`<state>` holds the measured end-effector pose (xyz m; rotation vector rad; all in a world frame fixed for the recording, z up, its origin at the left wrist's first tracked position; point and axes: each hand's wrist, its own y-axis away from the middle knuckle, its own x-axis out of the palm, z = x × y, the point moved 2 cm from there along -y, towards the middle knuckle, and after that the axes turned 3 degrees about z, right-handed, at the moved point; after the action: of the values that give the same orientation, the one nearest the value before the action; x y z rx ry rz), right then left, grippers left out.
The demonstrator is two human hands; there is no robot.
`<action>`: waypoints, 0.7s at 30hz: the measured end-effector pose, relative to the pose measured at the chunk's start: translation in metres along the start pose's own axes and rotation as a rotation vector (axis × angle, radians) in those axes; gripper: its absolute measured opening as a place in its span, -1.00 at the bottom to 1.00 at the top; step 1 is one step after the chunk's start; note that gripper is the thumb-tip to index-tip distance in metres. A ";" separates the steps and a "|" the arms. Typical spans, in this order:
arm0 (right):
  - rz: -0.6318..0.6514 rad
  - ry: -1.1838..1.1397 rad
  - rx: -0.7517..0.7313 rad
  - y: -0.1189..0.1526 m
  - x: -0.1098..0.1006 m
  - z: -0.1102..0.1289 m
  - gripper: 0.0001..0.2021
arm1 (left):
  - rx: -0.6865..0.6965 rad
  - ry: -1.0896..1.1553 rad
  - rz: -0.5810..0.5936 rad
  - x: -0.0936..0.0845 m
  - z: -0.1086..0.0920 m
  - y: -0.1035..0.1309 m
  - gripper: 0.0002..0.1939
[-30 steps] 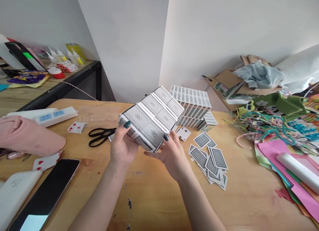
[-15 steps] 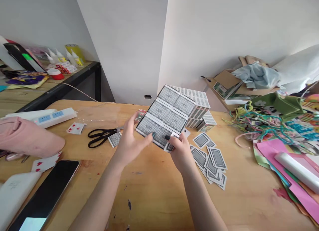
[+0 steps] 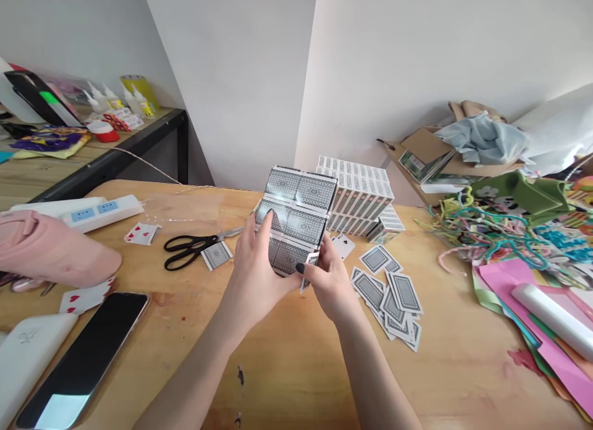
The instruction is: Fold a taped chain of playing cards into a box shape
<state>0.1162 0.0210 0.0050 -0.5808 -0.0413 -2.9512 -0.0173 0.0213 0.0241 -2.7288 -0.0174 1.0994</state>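
Note:
Both hands hold up a panel covered in grey-patterned playing-card backs (image 3: pixel 306 217), tilted above the table and crossed by white strips. My left hand (image 3: pixel 250 272) grips its left side, fingers lying over the front. My right hand (image 3: pixel 330 282) pinches the lower right corner, where a small folded piece of playing card (image 3: pixel 312 257) shows by the thumb. Behind the panel stands a block of stacked card packs (image 3: pixel 359 192). A black-spade card (image 3: pixel 343 246) lies partly hidden near my right hand. Loose playing cards (image 3: pixel 389 300) lie face down to the right.
Black-handled scissors (image 3: pixel 188 251) lie left of my left hand, near a cut card piece (image 3: pixel 216 256). Further left are a phone (image 3: pixel 88 356), a pink pouch (image 3: pixel 60 248) and a power strip (image 3: pixel 104 214). Yarn (image 3: pixel 504 226) and coloured paper (image 3: pixel 523 300) cover the right side.
The panel has turned more upright and shifted slightly left. My left fingers now lie over its front, while my right hand keeps hold of the lower right corner.

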 end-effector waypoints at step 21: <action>-0.043 -0.112 0.137 -0.008 -0.016 -0.011 -0.26 | -0.186 0.484 0.227 0.020 0.032 -0.015 -0.25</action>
<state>0.1258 0.0302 -0.0111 -0.7333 -0.2690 -2.9237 -0.0240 0.0431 -0.0087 -3.1533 0.2800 0.4720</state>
